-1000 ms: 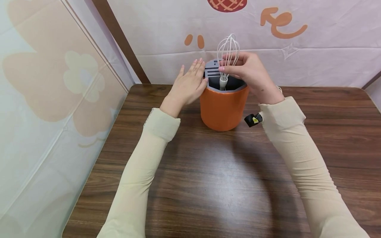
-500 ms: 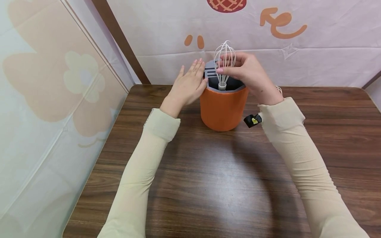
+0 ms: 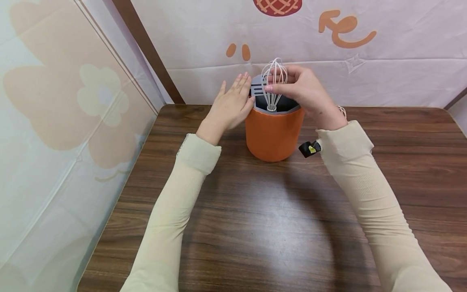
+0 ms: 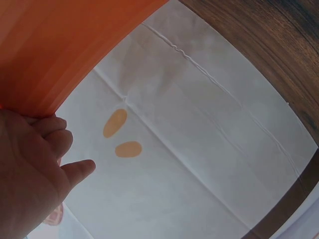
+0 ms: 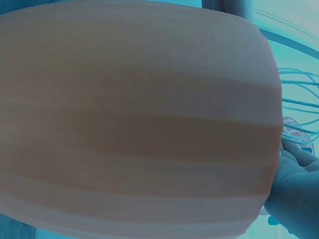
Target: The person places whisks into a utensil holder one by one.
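An orange utensil holder (image 3: pixel 275 136) with a grey slotted top (image 3: pixel 258 83) stands on the table near the back edge. A white wire whisk (image 3: pixel 271 97) stands upright, its handle down inside the holder's open compartment and hidden. My right hand (image 3: pixel 304 87) holds the whisk by its wire loops, thumb on the near side, other fingers behind. With straight fingers, my left hand (image 3: pixel 231 103) rests against the holder's left side at the rim. In the right wrist view the orange holder looks pale and blocks most of the picture; the whisk wires (image 5: pixel 301 102) show at the right edge.
The brown wood-grain table (image 3: pixel 262 227) spreads toward the front and both sides. A printed cloth wall (image 3: pixel 204 36) rises just behind it, and another printed cloth (image 3: pixel 69 162) hangs along the left. A small black device (image 3: pixel 310 149) sits at the right cuff.
My right hand has lowered the whisk deeper into the holder; its white handle top has sunk below the rim. The left hand and the holder stay in place.
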Demonstrator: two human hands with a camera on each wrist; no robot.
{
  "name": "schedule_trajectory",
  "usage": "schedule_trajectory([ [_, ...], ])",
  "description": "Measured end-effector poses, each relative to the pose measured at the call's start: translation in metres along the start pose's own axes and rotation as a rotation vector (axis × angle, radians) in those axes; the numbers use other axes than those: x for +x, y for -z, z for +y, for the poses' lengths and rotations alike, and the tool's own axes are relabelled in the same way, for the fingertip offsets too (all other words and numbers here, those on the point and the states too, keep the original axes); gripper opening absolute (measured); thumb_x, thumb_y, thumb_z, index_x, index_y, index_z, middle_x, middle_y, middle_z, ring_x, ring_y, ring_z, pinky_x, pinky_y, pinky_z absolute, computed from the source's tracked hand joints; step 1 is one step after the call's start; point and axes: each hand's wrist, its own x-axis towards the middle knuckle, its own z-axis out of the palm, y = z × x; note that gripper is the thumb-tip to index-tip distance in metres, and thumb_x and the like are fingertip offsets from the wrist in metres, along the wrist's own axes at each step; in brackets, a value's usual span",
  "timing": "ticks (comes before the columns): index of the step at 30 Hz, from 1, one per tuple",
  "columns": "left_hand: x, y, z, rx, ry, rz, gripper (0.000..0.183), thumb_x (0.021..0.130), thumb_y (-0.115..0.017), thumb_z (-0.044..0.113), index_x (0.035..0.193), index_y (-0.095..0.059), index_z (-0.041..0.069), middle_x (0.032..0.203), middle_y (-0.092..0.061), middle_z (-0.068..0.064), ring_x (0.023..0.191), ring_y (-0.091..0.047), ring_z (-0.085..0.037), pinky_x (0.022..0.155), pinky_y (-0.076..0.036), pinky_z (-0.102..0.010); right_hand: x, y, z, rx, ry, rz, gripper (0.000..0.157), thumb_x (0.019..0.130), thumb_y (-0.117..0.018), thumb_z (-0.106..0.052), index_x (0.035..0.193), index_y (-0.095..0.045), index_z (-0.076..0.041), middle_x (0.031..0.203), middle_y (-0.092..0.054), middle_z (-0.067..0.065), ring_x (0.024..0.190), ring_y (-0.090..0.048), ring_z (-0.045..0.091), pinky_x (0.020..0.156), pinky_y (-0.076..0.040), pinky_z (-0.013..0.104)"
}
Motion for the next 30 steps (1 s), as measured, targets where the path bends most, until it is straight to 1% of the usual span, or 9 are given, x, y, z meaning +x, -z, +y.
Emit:
schedule_trajectory([
  [5, 0.0005, 0.0003, 0.0006, 0.008, 0.002, -0.008, 0.061, 0.103, -0.017, 0.039, 0.154, -0.003, 0.008, 0.159, 0.002, -0.002, 0.144, 0.007, -0.012, 0.115, 0.006, -0.043, -0.0017, 0.0008, -0.0026, -0.027, -0.022, 0.0, 0.047, 0.082, -0.073, -0.007, 0.125, -0.057, 0.002, 0.114, -0.064, 0.011, 0.104, -0.058, 0.018, 0.087, -0.047, 0.021],
  [7, 0.0007, 0.0004, 0.0009, 0.009, 0.004, -0.011, 0.061, 0.103, -0.016, 0.039, 0.154, -0.003, 0.008, 0.159, 0.002, -0.002, 0.144, 0.008, -0.012, 0.115, 0.006, -0.043, -0.0025, 0.0013, -0.0039, -0.036, -0.027, 0.006, 0.048, 0.082, -0.073, -0.008, 0.126, -0.057, 0.002, 0.119, -0.062, 0.012, 0.108, -0.057, 0.018, 0.088, -0.045, 0.018],
  [9, 0.0009, 0.0004, 0.0011, 0.01, 0.006, -0.012, 0.061, 0.103, -0.017, 0.039, 0.154, -0.003, 0.008, 0.159, 0.002, -0.002, 0.144, 0.008, -0.012, 0.115, 0.006, -0.043, -0.0028, 0.0017, -0.0045, -0.035, -0.029, 0.012, 0.047, 0.082, -0.073, -0.008, 0.125, -0.058, 0.002, 0.119, -0.062, 0.013, 0.108, -0.057, 0.018, 0.088, -0.045, 0.018],
  [17, 0.0007, -0.0004, 0.001, 0.017, 0.005, -0.008, 0.061, 0.103, -0.016, 0.039, 0.154, -0.004, 0.007, 0.159, 0.002, -0.002, 0.144, 0.007, -0.013, 0.115, 0.005, -0.044, -0.005, 0.0053, -0.0035, 0.047, -0.051, 0.019, 0.044, 0.081, -0.074, -0.006, 0.121, -0.059, 0.003, 0.117, -0.062, 0.013, 0.106, -0.058, 0.018, 0.086, -0.048, 0.02],
  [24, 0.001, -0.0011, 0.0003, 0.013, 0.006, -0.007, 0.061, 0.103, -0.016, 0.04, 0.154, -0.002, 0.008, 0.159, 0.002, -0.002, 0.144, 0.007, -0.013, 0.115, 0.007, -0.042, -0.0053, 0.0068, -0.0031, 0.136, -0.049, 0.011, 0.04, 0.081, -0.073, -0.001, 0.118, -0.06, 0.005, 0.109, -0.064, 0.011, 0.103, -0.06, 0.019, 0.085, -0.049, 0.021],
  [30, 0.0009, -0.0008, 0.0003, 0.007, 0.006, -0.01, 0.061, 0.103, -0.016, 0.04, 0.154, -0.002, 0.009, 0.159, 0.003, -0.001, 0.144, 0.007, -0.012, 0.115, 0.006, -0.042, -0.0064, 0.0083, -0.0034, 0.188, -0.053, 0.015, 0.038, 0.081, -0.073, 0.0, 0.116, -0.06, 0.005, 0.106, -0.065, 0.01, 0.101, -0.06, 0.018, 0.085, -0.05, 0.022],
])
